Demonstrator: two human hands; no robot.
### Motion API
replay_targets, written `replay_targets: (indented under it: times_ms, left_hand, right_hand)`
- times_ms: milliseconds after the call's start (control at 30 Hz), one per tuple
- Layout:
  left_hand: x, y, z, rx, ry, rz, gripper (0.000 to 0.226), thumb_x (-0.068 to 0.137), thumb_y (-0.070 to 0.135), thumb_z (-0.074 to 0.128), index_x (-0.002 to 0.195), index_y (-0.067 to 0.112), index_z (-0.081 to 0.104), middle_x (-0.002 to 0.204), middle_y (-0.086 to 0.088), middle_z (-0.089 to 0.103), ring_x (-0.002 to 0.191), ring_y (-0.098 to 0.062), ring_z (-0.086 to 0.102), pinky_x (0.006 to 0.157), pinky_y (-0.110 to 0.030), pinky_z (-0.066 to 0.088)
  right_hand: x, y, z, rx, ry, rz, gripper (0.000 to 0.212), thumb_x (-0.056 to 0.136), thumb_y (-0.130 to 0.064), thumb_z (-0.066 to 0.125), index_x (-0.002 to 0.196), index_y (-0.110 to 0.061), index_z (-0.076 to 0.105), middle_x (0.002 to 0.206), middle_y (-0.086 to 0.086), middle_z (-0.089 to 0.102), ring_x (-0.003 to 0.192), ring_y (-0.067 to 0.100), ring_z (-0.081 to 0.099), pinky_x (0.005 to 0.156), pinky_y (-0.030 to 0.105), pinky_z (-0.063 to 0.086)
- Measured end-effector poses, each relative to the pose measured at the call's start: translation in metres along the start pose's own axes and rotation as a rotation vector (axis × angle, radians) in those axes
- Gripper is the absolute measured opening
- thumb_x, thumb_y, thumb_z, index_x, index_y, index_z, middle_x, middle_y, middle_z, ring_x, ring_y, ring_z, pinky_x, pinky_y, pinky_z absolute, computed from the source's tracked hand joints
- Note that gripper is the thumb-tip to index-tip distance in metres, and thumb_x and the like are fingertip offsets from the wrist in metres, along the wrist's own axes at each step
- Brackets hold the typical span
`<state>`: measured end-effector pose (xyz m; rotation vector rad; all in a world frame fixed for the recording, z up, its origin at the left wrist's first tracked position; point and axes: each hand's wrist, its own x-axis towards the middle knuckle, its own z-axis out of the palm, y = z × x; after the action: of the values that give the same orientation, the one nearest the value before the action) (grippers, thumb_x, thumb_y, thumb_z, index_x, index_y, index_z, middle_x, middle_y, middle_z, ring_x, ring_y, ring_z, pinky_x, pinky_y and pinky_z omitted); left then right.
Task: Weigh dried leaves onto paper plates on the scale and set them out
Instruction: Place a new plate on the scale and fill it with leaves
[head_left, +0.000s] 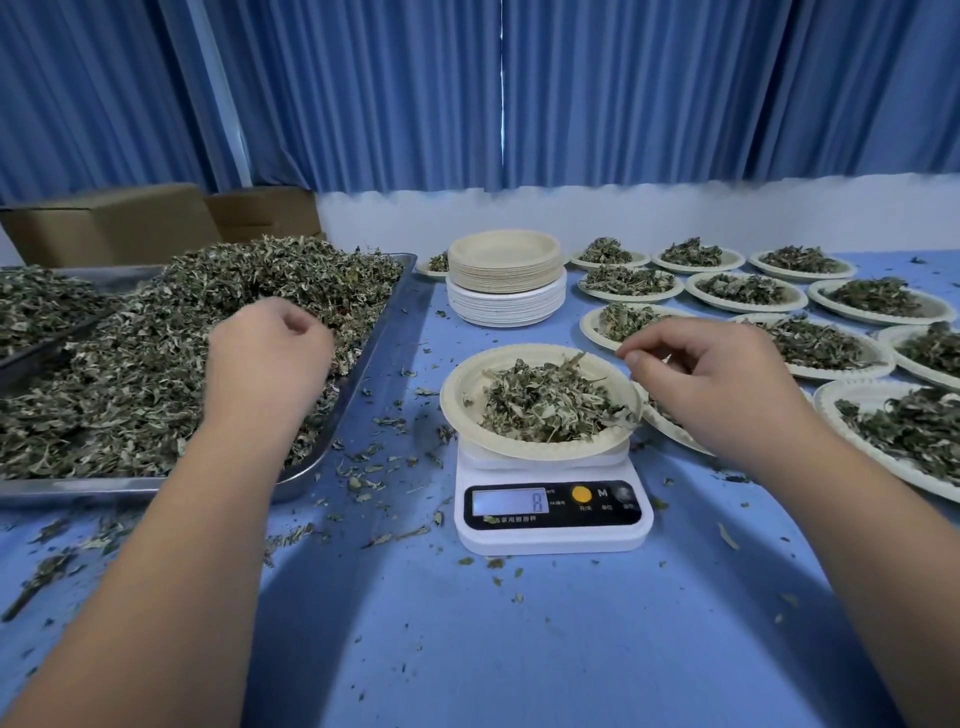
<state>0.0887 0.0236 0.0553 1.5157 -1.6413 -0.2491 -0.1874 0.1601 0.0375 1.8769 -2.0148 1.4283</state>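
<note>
left hand (270, 353) fisted, right hand (711, 374) loosely curled

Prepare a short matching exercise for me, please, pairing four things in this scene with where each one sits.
Things:
1. scale
2. stack of empty plates
3. metal tray
4. cardboard boxes

Places:
a. far left, by the blue curtain
b. under the plate being filled
c. behind the scale
d. left of the scale, heaped with dried leaves

Pairs: 1-b, 2-c, 3-d, 4-a.
</note>
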Motion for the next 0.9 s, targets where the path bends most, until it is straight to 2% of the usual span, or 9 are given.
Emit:
replay_targets:
  times_ms: [67,167,233,333,400,533,600,700,900]
  left_hand:
    - [0.003,-0.01,0.0,0.149,0.027,-0.037,0.018,0.089,0.018,0.049,0.085,0.017,0.066,0.082,-0.008,0.066,0.072,-0.027,0.058,0.064,-0.033,0.046]
    - [0.001,-0.015,0.005,0.347,-0.007,-0.084,0.02,0.089,0.026,0.055,0.105,0.019,0.066,0.113,-0.014,0.058,0.104,-0.038,0.053,0.088,-0.046,0.047]
    - [-0.001,-0.012,0.009,0.321,-0.031,-0.044,0.026,0.089,0.028,0.057,0.112,0.019,0.064,0.122,-0.015,0.052,0.109,-0.038,0.051,0.095,-0.048,0.044]
    - [-0.012,0.005,0.015,0.126,-0.036,0.195,0.022,0.091,0.021,0.058,0.111,0.015,0.066,0.121,-0.011,0.054,0.1,-0.027,0.054,0.094,-0.038,0.043]
    - [-0.028,0.022,0.022,0.069,-0.05,0.442,0.019,0.091,0.014,0.06,0.108,0.01,0.068,0.113,-0.009,0.057,0.104,-0.024,0.054,0.096,-0.031,0.038]
    - [-0.056,0.049,0.033,-0.036,-0.208,0.761,0.018,0.091,0.017,0.065,0.108,0.011,0.069,0.105,-0.004,0.06,0.101,-0.02,0.056,0.09,-0.02,0.035]
    - [-0.063,0.057,0.033,-0.12,-0.316,0.798,0.025,0.091,0.027,0.065,0.113,0.017,0.067,0.109,0.005,0.058,0.102,-0.012,0.055,0.087,-0.02,0.037]
    - [-0.065,0.064,0.035,-0.152,-0.493,0.83,0.039,0.088,0.038,0.065,0.125,0.028,0.06,0.12,0.016,0.053,0.115,-0.003,0.048,0.097,-0.019,0.035]
    - [-0.054,0.084,0.037,-0.043,-0.694,0.869,0.053,0.086,0.028,0.071,0.135,0.037,0.051,0.132,0.021,0.041,0.121,0.009,0.033,0.095,0.002,0.018]
  right_hand:
    - [0.0,0.0,0.0,-0.005,-0.005,-0.01,0.024,0.087,-0.011,0.064,0.078,-0.033,0.067,0.049,-0.029,0.052,0.044,0.002,0.045,0.046,0.008,0.032]
    - [0.0,-0.001,-0.001,-0.01,-0.012,-0.016,0.024,0.087,-0.01,0.064,0.078,-0.032,0.067,0.05,-0.03,0.053,0.044,0.001,0.046,0.046,0.007,0.033]
    - [0.0,-0.001,-0.001,-0.002,-0.01,-0.009,0.022,0.087,-0.011,0.064,0.079,-0.031,0.068,0.049,-0.03,0.052,0.044,0.0,0.046,0.046,0.007,0.032]
    - [0.0,-0.002,-0.001,-0.008,-0.009,-0.007,0.021,0.087,-0.011,0.064,0.08,-0.03,0.069,0.049,-0.031,0.052,0.045,-0.001,0.047,0.048,0.006,0.033]
    - [-0.001,-0.003,-0.002,-0.008,-0.005,-0.016,0.021,0.087,-0.009,0.064,0.079,-0.029,0.069,0.05,-0.031,0.052,0.046,-0.001,0.048,0.049,0.005,0.033]
    - [0.0,-0.002,-0.001,-0.002,-0.001,-0.016,0.02,0.087,-0.009,0.064,0.08,-0.027,0.07,0.048,-0.03,0.051,0.044,-0.001,0.047,0.048,0.006,0.033]
    - [0.001,-0.002,-0.002,0.004,0.003,-0.011,0.019,0.087,-0.011,0.064,0.08,-0.027,0.07,0.046,-0.027,0.051,0.041,0.0,0.046,0.047,0.006,0.033]
    - [0.001,-0.003,-0.002,0.002,0.014,-0.021,0.021,0.087,-0.011,0.064,0.079,-0.029,0.069,0.047,-0.03,0.051,0.045,-0.002,0.048,0.05,0.005,0.034]
    - [0.0,0.0,-0.001,0.022,0.014,-0.035,0.022,0.087,-0.012,0.064,0.079,-0.032,0.067,0.049,-0.032,0.051,0.047,-0.002,0.048,0.051,0.005,0.034]
